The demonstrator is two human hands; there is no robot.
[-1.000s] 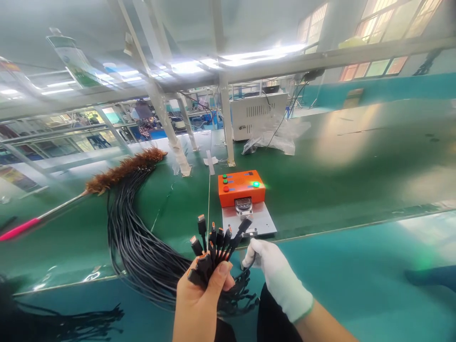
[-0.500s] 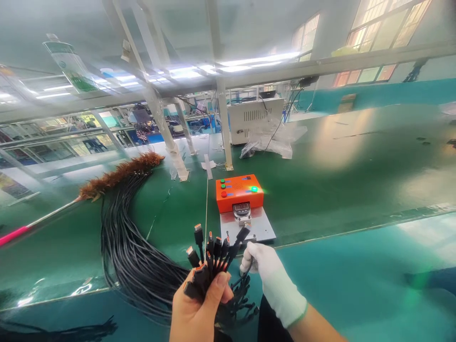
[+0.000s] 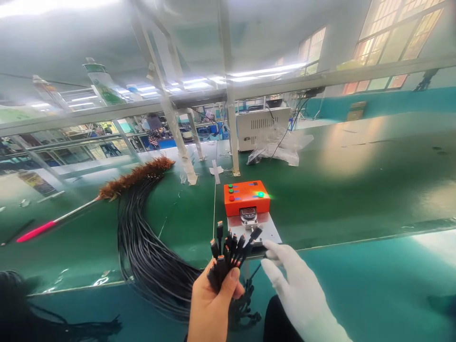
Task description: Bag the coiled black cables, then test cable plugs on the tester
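Observation:
My bare left hand point(image 3: 217, 294) is closed around a bunch of black USB cables point(image 3: 228, 247), whose plugs with orange tips fan out above the thumb. Their long black leads point(image 3: 149, 232) trail left over the green table. To the right, my white-gloved right hand point(image 3: 295, 280) has its fingers apart, holding nothing that I can see. One black plug point(image 3: 255, 233) stands at the small metal fixture in front of the orange tester box point(image 3: 246, 197); whether it is seated there I cannot tell. The tester has a digital gauge point(image 3: 248, 214) and a lit green button.
A brown feather duster point(image 3: 137, 175) with a pink handle lies across the cables' far ends. Behind the tester stand white frame posts point(image 3: 233, 137), a grey metal box point(image 3: 263, 123) and clear plastic wrapping point(image 3: 278, 149). More black cables point(image 3: 81, 327) hang at lower left.
My right hand was pinching a cable below the tester; its fingers have since spread and drawn back to the right. The view has shifted left, while my left hand keeps the bunch.

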